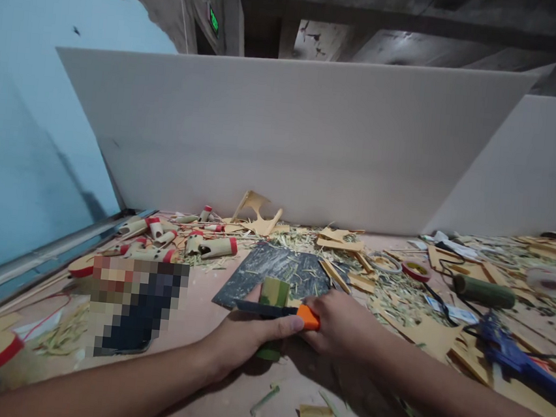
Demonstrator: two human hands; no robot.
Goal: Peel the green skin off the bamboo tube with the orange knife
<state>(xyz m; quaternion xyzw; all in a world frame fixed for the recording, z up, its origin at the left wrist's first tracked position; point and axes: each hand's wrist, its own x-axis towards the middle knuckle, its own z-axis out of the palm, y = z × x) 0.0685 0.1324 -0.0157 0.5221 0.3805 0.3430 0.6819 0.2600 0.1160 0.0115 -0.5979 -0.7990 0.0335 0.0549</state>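
My right hand [341,319] is closed around the orange handle of a knife [309,318], its dark blade pointing left. Under the blade lies a green piece of bamboo [274,291], partly shaved to a paler yellow-green. My left hand [241,333] grips this piece from the left, with its thumb stretched along the knife near the handle; most of its other fingers are hidden. The blade crosses the bamboo and appears to touch it. Just beyond both hands, a dark, scratched board [257,269] lies on the table with shavings on it.
Red-ended bamboo pieces [218,247] lie at the back left, near a phone-like dark object [128,335]. To the right are a blue glue gun [513,362], a green bamboo tube [484,291], tape rolls [415,270] and wood scraps. A white panel [284,143] stands behind.
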